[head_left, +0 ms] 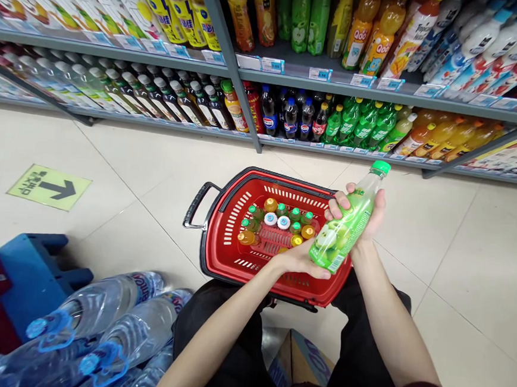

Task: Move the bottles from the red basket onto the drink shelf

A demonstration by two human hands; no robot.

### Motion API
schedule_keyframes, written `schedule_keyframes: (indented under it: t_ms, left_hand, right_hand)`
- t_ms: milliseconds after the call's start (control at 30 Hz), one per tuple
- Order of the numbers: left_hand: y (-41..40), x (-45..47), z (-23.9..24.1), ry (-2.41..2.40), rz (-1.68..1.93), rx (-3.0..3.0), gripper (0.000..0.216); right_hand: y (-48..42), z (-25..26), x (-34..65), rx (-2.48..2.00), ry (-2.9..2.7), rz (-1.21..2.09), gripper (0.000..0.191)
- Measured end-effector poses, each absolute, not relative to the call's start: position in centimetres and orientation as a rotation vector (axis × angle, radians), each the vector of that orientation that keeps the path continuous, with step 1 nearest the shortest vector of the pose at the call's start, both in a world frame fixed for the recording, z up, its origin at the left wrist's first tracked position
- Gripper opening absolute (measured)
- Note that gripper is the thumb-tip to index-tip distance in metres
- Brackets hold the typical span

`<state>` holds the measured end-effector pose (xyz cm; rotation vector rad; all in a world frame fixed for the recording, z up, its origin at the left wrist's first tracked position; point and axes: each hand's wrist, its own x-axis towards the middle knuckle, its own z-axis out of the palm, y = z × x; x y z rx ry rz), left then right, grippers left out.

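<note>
A green apple-drink bottle point(344, 229) with a green cap is held tilted over the right rim of a red shopping basket point(219, 238). My right hand point(368, 211) wraps around the bottle's upper body from behind. My left hand point(301, 259) supports the bottle's base, fingers curled under it. Inside the basket stand several bottles point(278, 223) with green, orange and white caps.
Store shelves point(259, 68) full of drink bottles run across the back. Large water bottles point(109, 325) lie at the lower left beside a blue plastic stand point(32, 277). A yellow arrow sticker point(49, 186) marks the tiled floor. A cardboard box point(303, 358) sits between my knees.
</note>
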<state>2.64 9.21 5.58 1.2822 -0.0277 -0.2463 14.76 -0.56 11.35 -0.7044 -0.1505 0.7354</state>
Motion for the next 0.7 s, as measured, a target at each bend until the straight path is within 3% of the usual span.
schedule_keyframes:
  t_ms: [200, 367, 700]
  left_hand:
    - [9.0, 2.0, 6.4, 0.084, -0.158, 1.29, 0.073]
    - [8.6, 1.1, 6.5, 0.186, 0.016, 1.391, 0.068]
    - [9.2, 1.1, 6.5, 0.186, 0.004, 1.333, 0.061]
  right_hand:
    - [-0.7, 11.7, 15.5, -0.804, -0.067, 0.648, 0.067]
    - [-0.2, 11.4, 15.5, -0.782, -0.043, 0.614, 0.065]
    - [0.4, 10.8, 15.3, -0.793, -0.011, 0.635, 0.065]
